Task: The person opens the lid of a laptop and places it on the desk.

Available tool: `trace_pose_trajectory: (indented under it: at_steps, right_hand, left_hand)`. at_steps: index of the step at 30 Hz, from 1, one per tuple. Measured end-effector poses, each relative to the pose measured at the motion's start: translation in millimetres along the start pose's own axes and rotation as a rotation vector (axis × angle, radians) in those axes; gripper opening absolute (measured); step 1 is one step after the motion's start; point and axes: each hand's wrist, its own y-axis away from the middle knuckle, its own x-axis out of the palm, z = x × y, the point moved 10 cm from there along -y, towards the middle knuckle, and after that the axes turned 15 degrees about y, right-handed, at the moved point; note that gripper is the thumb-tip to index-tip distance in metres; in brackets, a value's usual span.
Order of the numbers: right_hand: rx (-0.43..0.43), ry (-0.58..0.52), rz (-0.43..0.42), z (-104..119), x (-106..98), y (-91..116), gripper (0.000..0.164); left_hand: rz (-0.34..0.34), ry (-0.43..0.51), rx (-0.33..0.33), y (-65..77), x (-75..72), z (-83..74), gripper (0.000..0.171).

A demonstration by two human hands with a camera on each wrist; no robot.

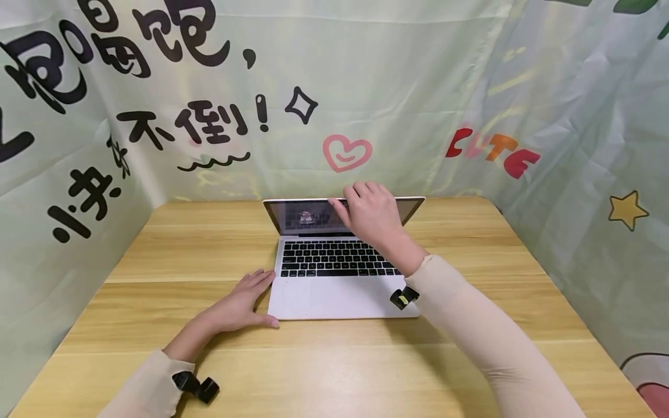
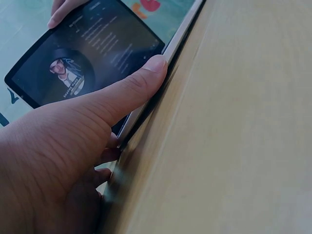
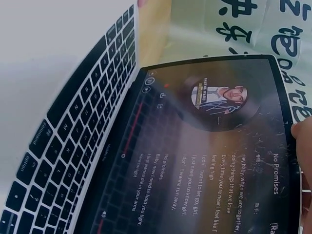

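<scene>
A silver laptop (image 1: 334, 299) lies with its lid raised. Its lit screen (image 3: 209, 141) shows song lyrics and a round picture in the right wrist view. My right hand (image 1: 373, 215) grips the lid's top edge, thumb on the screen side and fingers over the rim. Beside the base's left side rests my left hand (image 1: 237, 305), its fingers extended along that edge and its thumb (image 2: 141, 83) by the front corner. The right forearm covers part of the black keyboard (image 1: 334, 258) in the head view.
The laptop stands on a light wooden table (image 1: 209, 232). Printed fabric (image 1: 407, 87) with writing, a heart and a star encloses the table at the back and sides. Black wrist cameras sit at both cuffs.
</scene>
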Motion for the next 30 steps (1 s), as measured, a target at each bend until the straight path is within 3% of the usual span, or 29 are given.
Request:
trace_pose_trajectory:
  at_steps: [30]
  right_hand:
    - [0.091,0.04,0.104,-22.0,37.8,-30.8,0.051]
  left_hand:
    - [-0.006,0.009,-0.002,0.7,-1.6,-0.9,0.118]
